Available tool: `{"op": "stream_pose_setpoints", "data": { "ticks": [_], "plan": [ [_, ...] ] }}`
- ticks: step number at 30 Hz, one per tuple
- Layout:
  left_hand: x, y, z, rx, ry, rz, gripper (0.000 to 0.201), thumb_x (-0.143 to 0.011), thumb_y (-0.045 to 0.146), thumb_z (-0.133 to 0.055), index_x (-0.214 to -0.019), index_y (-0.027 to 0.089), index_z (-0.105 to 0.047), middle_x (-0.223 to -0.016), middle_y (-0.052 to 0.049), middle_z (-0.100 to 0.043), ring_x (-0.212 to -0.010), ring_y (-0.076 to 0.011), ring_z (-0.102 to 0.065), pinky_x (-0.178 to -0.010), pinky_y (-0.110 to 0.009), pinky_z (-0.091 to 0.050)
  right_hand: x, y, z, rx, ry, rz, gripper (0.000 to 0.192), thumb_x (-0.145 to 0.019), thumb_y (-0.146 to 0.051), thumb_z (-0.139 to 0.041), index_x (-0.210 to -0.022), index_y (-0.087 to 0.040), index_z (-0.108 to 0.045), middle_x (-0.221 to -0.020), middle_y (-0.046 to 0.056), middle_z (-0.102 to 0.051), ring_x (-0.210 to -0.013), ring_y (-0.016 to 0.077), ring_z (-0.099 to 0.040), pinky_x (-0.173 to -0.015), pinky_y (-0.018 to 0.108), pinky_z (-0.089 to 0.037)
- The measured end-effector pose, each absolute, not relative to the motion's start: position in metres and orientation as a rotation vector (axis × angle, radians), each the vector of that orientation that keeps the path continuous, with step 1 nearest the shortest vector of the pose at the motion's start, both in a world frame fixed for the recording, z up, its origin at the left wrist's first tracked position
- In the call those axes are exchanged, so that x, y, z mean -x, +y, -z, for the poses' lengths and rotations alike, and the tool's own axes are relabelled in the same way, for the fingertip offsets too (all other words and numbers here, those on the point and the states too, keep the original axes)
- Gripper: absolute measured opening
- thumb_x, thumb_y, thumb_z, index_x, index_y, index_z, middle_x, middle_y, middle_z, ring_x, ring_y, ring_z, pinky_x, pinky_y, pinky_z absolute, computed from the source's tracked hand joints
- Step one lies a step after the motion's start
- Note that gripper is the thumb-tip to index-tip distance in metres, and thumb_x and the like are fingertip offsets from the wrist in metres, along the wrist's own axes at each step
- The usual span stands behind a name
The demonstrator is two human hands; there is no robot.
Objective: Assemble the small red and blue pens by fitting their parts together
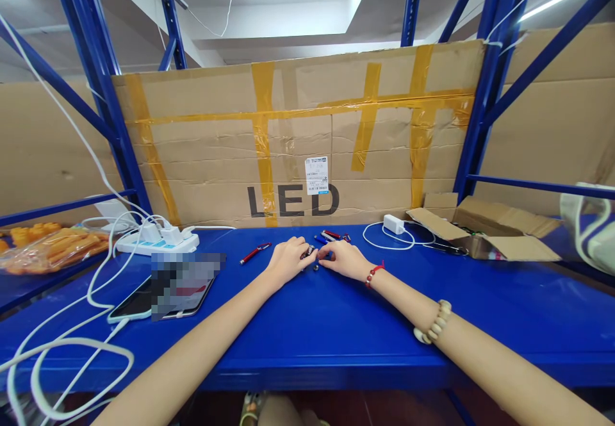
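Observation:
My left hand (289,261) is closed around small dark, shiny metallic pieces (309,252), whose exact kind is too small to make out. Just to its right, my right hand (346,261) has its thumb and fingertips curled together close to those pieces; whatever is between them is hidden. On the blue shelf below the fingertips lies a tiny dark metallic part (316,268). A red pen (255,253) rests left of my left hand. Behind my right hand are another red pen (335,235) and a blue pen (319,239), partly covered.
At left, two phones (137,301) lie by a white power strip (158,241) with tangled white cables. A white charger (394,223) with its cord and an open cardboard box (480,237) stand at right. A large taped cardboard sheet (216,157) closes the back.

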State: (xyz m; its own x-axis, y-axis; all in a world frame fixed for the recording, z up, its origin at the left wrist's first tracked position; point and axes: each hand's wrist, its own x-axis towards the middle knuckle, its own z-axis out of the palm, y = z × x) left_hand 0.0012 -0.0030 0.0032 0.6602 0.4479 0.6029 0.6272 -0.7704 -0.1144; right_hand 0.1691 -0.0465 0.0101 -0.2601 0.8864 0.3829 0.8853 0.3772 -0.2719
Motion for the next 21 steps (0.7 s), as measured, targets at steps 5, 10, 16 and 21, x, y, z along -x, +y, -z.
{"op": "stream_pose_setpoints", "data": {
  "ticks": [5, 10, 16, 21],
  "plan": [
    [-0.0002, 0.0005, -0.0011, 2.526, -0.839, 0.848, 0.025, -0.086, 0.033, -0.047, -0.068, 0.016, -0.047, -0.068, 0.002, -0.048, -0.068, -0.0139, -0.047, -0.054, -0.023, -0.030, -0.1684, -0.0470, -0.0090, 1.512, -2.083, 0.070, 0.013, -0.069, -0.023, -0.057, -0.078, -0.025, -0.064, -0.077, -0.003, -0.065, -0.064, 0.0126, -0.057, -0.056, 0.021, -0.038],
    [-0.0008, 0.0011, -0.0006, 2.498, -0.876, 0.807, 0.022, -0.086, 0.036, -0.048, -0.076, 0.016, -0.048, -0.072, 0.001, -0.050, -0.071, -0.0151, -0.049, -0.053, -0.023, -0.031, -0.1675, -0.0493, -0.0139, 1.376, -1.857, 0.145, 0.017, -0.072, -0.023, -0.054, -0.087, -0.025, -0.062, -0.085, -0.002, -0.063, -0.056, 0.0085, -0.053, -0.053, 0.019, -0.038],
    [-0.0001, 0.0012, -0.0013, 2.533, -0.865, 0.767, 0.013, -0.085, 0.028, -0.051, -0.090, 0.017, -0.047, -0.079, 0.000, -0.053, -0.076, -0.0160, -0.051, -0.057, -0.022, -0.035, -0.1626, -0.0513, -0.0162, 1.054, -1.911, 0.160, 0.014, -0.076, -0.026, -0.052, -0.085, -0.021, -0.062, -0.085, 0.000, -0.062, -0.049, 0.0054, -0.048, -0.052, 0.018, -0.039],
    [0.0018, 0.0029, -0.0003, 2.533, -0.836, 0.763, 0.015, -0.083, 0.026, -0.054, -0.089, 0.015, -0.046, -0.082, -0.001, -0.052, -0.078, -0.0170, -0.051, -0.060, -0.023, -0.037, -0.1639, -0.0475, -0.0115, 0.957, -1.994, 0.151, 0.014, -0.077, -0.027, -0.054, -0.084, -0.020, -0.064, -0.086, 0.000, -0.062, -0.052, 0.0060, -0.049, -0.052, 0.018, -0.040]
  ]
}}
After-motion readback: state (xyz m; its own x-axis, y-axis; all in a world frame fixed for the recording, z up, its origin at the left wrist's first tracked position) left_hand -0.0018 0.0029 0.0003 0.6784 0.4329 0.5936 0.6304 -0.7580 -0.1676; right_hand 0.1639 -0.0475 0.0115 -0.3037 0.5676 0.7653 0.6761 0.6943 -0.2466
